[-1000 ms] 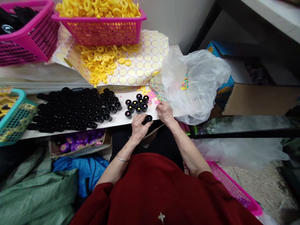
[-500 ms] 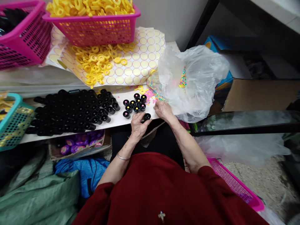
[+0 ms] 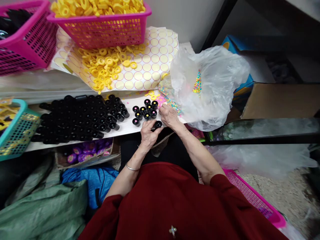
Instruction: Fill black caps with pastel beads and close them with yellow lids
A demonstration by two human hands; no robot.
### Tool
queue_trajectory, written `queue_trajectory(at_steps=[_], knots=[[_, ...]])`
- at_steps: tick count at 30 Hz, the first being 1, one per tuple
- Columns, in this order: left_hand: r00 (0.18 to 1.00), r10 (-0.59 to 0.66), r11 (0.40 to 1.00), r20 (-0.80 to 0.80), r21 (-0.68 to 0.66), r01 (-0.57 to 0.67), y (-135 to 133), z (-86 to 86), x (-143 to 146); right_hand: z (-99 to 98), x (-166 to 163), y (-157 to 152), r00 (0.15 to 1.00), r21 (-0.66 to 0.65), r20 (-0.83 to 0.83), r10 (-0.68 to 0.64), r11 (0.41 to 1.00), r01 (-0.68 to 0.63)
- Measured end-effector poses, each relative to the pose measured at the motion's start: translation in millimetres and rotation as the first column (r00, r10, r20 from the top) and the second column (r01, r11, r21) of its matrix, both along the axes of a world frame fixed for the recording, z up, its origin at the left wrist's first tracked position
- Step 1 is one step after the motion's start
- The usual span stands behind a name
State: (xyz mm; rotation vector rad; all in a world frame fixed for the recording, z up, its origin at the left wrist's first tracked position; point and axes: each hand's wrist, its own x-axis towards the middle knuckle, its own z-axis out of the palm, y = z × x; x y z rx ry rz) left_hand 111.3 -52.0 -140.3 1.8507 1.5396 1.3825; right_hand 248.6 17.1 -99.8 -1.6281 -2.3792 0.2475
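Near the front edge of the white table [image 3: 125, 128], my left hand [image 3: 148, 134] grips a small black cylinder [image 3: 158, 124] between thumb and fingers, its top facing up. Just right of and above it, my right hand [image 3: 170, 115] has its fingers drawn together; whatever they may pinch is hidden. Several black cylinders with pink or yellow beads [image 3: 147, 116] in their tops stand ahead of my left hand. Loose pink beads [image 3: 162, 98] lie beyond my right fingertips. Farther left stands a dense block of black cylinders [image 3: 82, 118] without visible beads.
A clear plastic bag [image 3: 212, 86] with coloured beads sits at the right. Behind are yellow ring-shaped parts [image 3: 107, 66] on sticker sheets [image 3: 150, 63] and a pink basket [image 3: 107, 31] of more. A teal basket [image 3: 21, 133] stands left, an open carton [image 3: 277, 100] right.
My right hand has moved left, from the loose beads toward the black cylinder in my left hand. My left hand keeps its hold. The whole view has shifted slightly.
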Motion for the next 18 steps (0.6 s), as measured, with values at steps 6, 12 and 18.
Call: queue_trajectory(at_steps=[6, 12, 18], knots=[[1.000, -0.019, 1.000, -0.014, -0.011, 0.019, -0.6, 0.2, -0.8, 22.4, 4.4, -9.6, 1.000, -0.271, 0.016, -0.009, 0.963, 0.013], [0.999, -0.024, 0.999, -0.025, -0.029, 0.023, -0.2, -1.3, -1.7, 27.0, 3.4, -2.7, 0.998, -0.271, 0.047, -0.041, 0.961, 0.053], [1.000, -0.020, 1.000, 0.002, -0.011, 0.020, -1.3, -0.4, -0.6, 10.8, 8.3, -11.0, 0.999, -0.168, 0.029, 0.023, 0.986, -0.017]])
